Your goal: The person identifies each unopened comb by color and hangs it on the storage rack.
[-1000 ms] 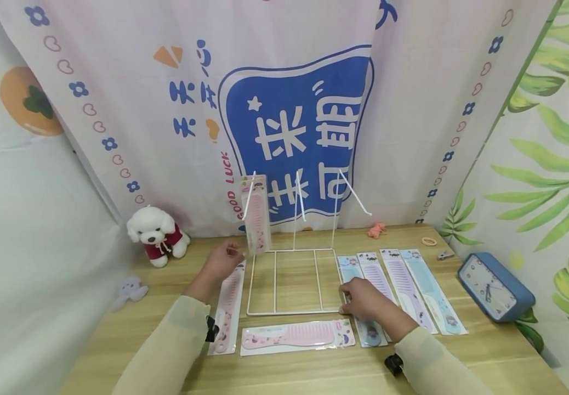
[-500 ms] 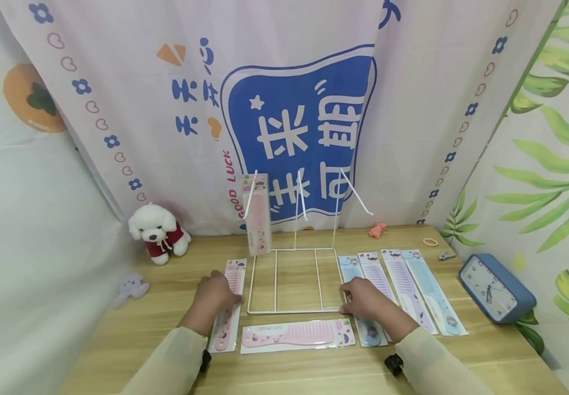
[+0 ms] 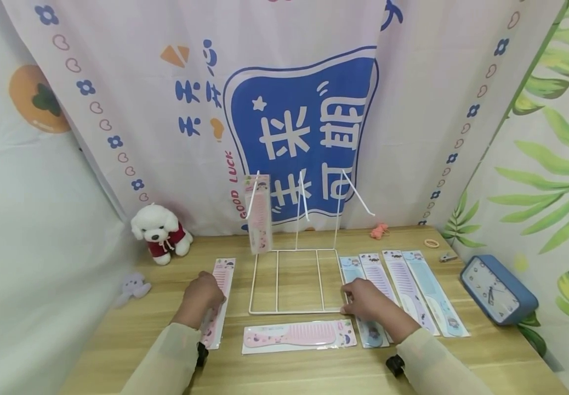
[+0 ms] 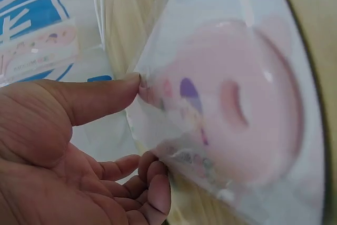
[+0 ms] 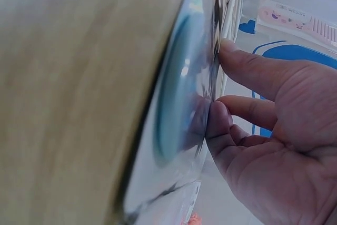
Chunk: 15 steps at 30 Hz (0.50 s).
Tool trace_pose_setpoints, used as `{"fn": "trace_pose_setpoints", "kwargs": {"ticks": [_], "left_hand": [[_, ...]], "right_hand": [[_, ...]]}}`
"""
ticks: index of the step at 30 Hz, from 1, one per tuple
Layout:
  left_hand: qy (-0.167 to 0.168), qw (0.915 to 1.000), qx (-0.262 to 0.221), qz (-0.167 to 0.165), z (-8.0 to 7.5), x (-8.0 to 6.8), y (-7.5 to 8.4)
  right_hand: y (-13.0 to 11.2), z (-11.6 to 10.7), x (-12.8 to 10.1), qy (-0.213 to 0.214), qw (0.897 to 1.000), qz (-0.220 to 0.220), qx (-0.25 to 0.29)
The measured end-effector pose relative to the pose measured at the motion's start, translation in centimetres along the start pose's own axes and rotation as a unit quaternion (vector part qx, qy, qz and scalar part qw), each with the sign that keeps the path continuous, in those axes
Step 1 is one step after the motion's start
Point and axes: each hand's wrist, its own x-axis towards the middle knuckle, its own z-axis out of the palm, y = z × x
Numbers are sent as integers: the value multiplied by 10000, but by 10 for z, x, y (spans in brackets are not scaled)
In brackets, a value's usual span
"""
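Observation:
My left hand [image 3: 202,296] holds a packaged pink comb [image 3: 223,275] that lies lengthwise left of the white wire display rack [image 3: 296,312]. In the left wrist view, the thumb is at one edge of the clear wrapper and curled fingers are at the other. My right hand [image 3: 367,299] grips the rack's right base bar near its front corner, above a packaged blue comb [image 3: 372,336]. Another packaged pink comb [image 3: 261,219] hangs from the rack's left hook. In front of the base, one more packaged pink comb [image 3: 299,336] lies crosswise.
Right of the rack lie packaged purple combs [image 3: 403,274] and a second blue one [image 3: 430,285]. A blue clock [image 3: 499,289] stands at the right. A white plush dog [image 3: 158,230] and a lilac toy [image 3: 132,287] sit at the left. Two hooks [image 3: 358,193] hold nothing.
The left hand came down from the comb's far end onto its middle, then shifted it left, away from the rack. The right hand stays in place.

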Motion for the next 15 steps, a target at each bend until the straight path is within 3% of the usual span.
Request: {"fn": "trace_pose_setpoints", "kwargs": {"ticks": [5,10,15], "left_hand": [[90,9987,-496,16,1,2,-5],[102,9905,-1373,48,0,2,-14],[210,9795,-1930,533,-6,4,-30]], "right_hand": [[1,0,0,17,10000,9,-52],[1,1,0,45,10000,-10,-60],[1,0,0,47,10000,-25,-33]]}}
